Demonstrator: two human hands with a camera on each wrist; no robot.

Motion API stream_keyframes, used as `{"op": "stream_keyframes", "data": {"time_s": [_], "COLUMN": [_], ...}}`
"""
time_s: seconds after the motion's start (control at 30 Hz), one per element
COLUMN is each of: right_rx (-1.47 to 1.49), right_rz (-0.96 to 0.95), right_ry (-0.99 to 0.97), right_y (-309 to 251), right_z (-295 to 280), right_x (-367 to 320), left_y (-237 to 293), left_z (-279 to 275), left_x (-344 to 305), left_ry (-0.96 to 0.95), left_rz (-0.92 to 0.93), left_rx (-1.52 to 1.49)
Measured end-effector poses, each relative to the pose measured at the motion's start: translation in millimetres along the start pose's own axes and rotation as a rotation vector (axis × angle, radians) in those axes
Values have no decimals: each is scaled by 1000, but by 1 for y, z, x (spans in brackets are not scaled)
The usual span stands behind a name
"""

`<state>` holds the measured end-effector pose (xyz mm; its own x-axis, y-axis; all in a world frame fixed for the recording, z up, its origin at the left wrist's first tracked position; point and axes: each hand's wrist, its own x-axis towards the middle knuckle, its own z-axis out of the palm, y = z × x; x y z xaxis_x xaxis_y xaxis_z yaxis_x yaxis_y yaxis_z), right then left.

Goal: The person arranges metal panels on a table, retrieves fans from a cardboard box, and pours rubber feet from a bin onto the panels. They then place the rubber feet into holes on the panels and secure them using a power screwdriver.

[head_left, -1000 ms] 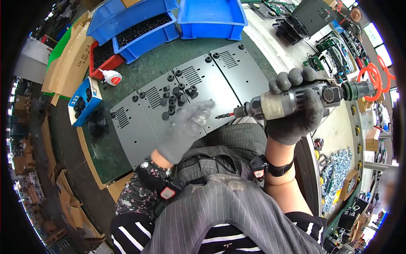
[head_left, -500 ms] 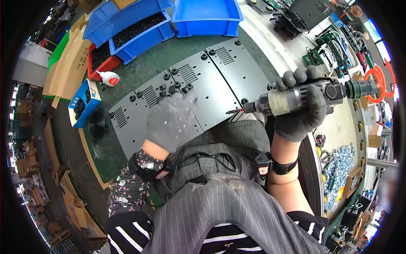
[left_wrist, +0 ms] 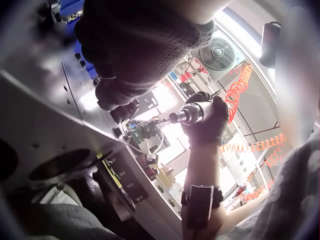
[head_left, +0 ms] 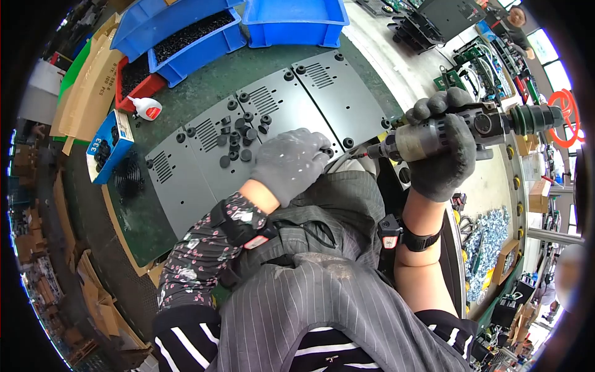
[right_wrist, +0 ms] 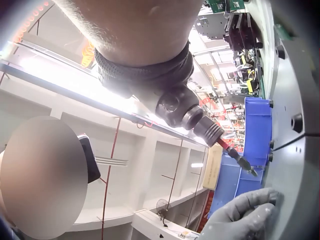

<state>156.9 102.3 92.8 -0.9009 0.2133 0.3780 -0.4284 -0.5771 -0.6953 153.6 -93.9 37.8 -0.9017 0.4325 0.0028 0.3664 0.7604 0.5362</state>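
In the head view, my left gloved hand (head_left: 288, 162) pinches a black rubber foot (head_left: 329, 152) at the near corner of a grey metal plate (head_left: 273, 118). The left wrist view shows this hand (left_wrist: 127, 55) from close by, dark, fingers bent. My right gloved hand (head_left: 441, 146) grips a power screwdriver (head_left: 414, 142), its bit pointing left, close to the plates' near edge and right of the left fingertips. The right wrist view shows the bit (right_wrist: 242, 162) off the plate surface. Several loose black feet (head_left: 238, 137) lie in a cluster on the plates.
Blue bins (head_left: 296, 22) and a red bin (head_left: 144, 85) stand at the back, beside a white bottle (head_left: 147, 108). A small blue box (head_left: 110, 147) is at the left. Circuit boards (head_left: 480, 65) lie back right; a red coiled hose (head_left: 565, 118) is behind the screwdriver.
My left hand went to the loose feet, then moved right to the plate's near corner with one foot. The screwdriver, tilted slightly, has its bit nearer the plates' edge.
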Motion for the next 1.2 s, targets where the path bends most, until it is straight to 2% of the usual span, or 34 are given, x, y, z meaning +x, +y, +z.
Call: {"op": "stream_keyframes", "data": {"time_s": [0.1,0.23,0.3,0.43,0.5,0.53,0.63,0.73,0.8,0.87,0.93,1.0,1.03,1.07,1.13,1.2], "right_rx": [-90,-163,-201,-295,-261,-262,-329,-482,-512,-330,-333,-3,-311,-377,-492,-300], "right_rz": [-22,-22,9,3,27,30,185,193,138,315,296,488,227,423,359,212], "right_ry": [0,5,-16,-20,-150,-150,-237,-333,-363,-304,-310,-301,-332,-415,-472,-398], "right_y": [5,12,14,20,24,25,27,34,40,41,41,35,44,30,24,24], "right_z": [1,4,7,13,12,14,20,19,13,12,20,35,26,25,26,28], "right_x": [2,4,5,9,11,11,10,13,15,16,17,14,16,21,25,18], "left_y": [0,3,3,2,2,2,3,3,8,7,6,6,5,5,4,4], "left_z": [10,14,14,16,17,16,13,16,15,14,14,15,16,16,16,18], "left_x": [7,8,8,10,11,11,12,12,12,13,13,14,14,13,13,10], "left_ry": [8,59,48,48,50,49,47,92,60,60,51,15,11,4,-1,102], "left_rz": [-3,-11,81,97,78,76,58,103,14,18,24,31,41,62,104,41], "left_rx": [-94,-56,-141,-144,-148,-150,-163,-110,-12,-18,-23,34,38,75,124,13]}}
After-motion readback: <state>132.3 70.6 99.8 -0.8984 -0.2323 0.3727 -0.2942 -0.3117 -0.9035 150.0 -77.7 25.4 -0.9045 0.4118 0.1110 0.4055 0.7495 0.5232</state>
